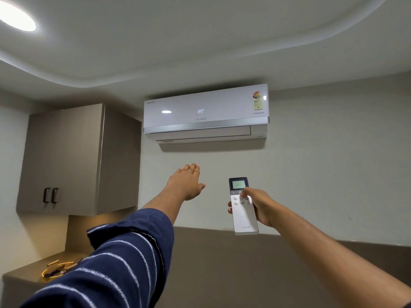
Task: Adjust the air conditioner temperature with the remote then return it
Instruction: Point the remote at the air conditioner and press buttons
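A white wall-mounted air conditioner [205,113] hangs high on the wall ahead, and its front display reads 25. My right hand [259,206] holds a slim white remote [244,216] upright below it, thumb resting on the buttons under the small screen, which also reads 25. My left hand [186,183] is stretched out towards the unit, palm down, fingers together and flat, holding nothing. It sits left of the remote and apart from it.
A grey wall cabinet [66,158] with two dark handles hangs at the left. Below it, a counter [26,272] carries a yellow coiled item and small bits. A round ceiling light [15,16] glows at top left. A dark panel [222,263] covers the lower wall.
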